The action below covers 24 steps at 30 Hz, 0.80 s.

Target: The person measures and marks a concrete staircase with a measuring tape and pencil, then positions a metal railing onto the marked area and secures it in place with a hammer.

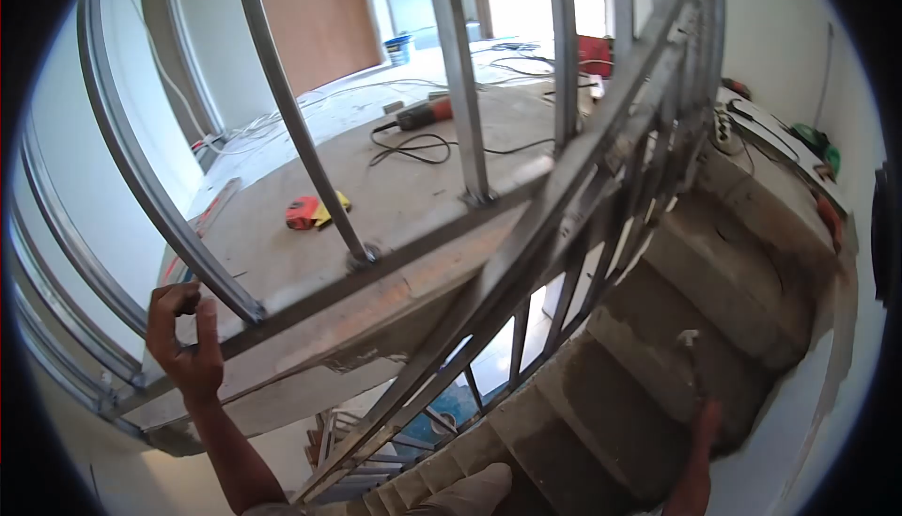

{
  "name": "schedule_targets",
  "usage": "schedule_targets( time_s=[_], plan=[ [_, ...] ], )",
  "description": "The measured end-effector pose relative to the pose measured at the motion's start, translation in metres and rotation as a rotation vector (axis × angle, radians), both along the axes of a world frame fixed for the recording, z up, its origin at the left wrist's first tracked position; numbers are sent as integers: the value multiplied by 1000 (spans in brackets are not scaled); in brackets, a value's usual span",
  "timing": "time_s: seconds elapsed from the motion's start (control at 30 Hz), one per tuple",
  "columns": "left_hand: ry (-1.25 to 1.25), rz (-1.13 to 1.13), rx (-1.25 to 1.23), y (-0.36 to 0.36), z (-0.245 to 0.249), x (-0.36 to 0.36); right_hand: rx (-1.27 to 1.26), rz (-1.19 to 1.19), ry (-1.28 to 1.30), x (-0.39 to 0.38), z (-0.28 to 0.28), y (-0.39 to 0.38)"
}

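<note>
1. The left hand (185,345) is gripping the bottom rail (413,253) of a metal railing. Its fingers are curling over the bar from the far side and the thumb is pressing against the near side.
2. That rail is running along the edge of the concrete landing (413,187). The hand is sitting at its lower left end, just beside the foot of a slanting baluster (188,243).
3. The right hand (703,441) is hanging low at the right, above the concrete stairs (658,328). It is blurring too much for me to tell whether it is spread, closed or holding anything.
4. An orange and yellow tape measure (315,211) is lying on the landing behind the railing, well apart from both hands.
5. Farther back, a power tool (425,114) is resting on the landing with its black cable looping beside it.
6. A white power strip (723,129) is sitting on the ledge at the top of the stairs, and a blue bucket (399,48) is standing near the far doorway.
</note>
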<state>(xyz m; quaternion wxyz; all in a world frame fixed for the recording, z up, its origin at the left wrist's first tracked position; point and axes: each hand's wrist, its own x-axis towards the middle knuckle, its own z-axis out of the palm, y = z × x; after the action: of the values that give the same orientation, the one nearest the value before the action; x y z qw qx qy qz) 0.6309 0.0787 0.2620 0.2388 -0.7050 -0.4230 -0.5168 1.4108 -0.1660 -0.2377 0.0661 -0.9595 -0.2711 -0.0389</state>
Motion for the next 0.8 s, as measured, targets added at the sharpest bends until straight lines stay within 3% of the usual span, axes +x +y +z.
schedule_targets(
  time_s=[0.03, 0.1, 0.13, 0.2, 0.23, 0.3, 0.33, 0.4, 0.43, 0.57, 0.73, 0.77, 0.8],
  plan=[
    [1, -10, -11, 3, 11, 4, -5, 22, 1, 2, 24, 12],
    [33, 19, 3, 9, 32, 6, 16, -75, -213, -31, 131, 39],
    [29, 40, -1, 12, 37, 5, 16, -76, -212, -24, 120, 46],
    [-119, -36, 15, 22, 37, 1, 283, 27, 89, -17, 76, 59],
    [-211, -76, 60, 30, 38, 4, 292, 60, 248, -36, 74, 60],
    [-435, -126, 131, 43, 34, 14, 225, 192, 509, -109, 87, 58],
    [-563, -133, 169, 53, 34, 25, 184, 178, 560, -131, 54, 45],
    [-918, -418, -16, 64, 41, 72, 66, 129, 912, -178, 39, 29],
    [-891, -302, -255, 55, 45, 77, -34, 90, 915, -205, 35, 17],
    [-986, -135, -248, 40, 45, 68, -153, 197, 910, -236, -14, -32],
    [-1005, -126, -277, 54, 26, 61, 68, 110, 791, -203, -62, 8],
    [-1035, -157, -193, 62, 18, 57, 147, 19, 858, -188, -32, 36],
    [-1011, -149, -225, 65, 17, 53, 315, 34, 909, -190, 76, 86]
  ],
)
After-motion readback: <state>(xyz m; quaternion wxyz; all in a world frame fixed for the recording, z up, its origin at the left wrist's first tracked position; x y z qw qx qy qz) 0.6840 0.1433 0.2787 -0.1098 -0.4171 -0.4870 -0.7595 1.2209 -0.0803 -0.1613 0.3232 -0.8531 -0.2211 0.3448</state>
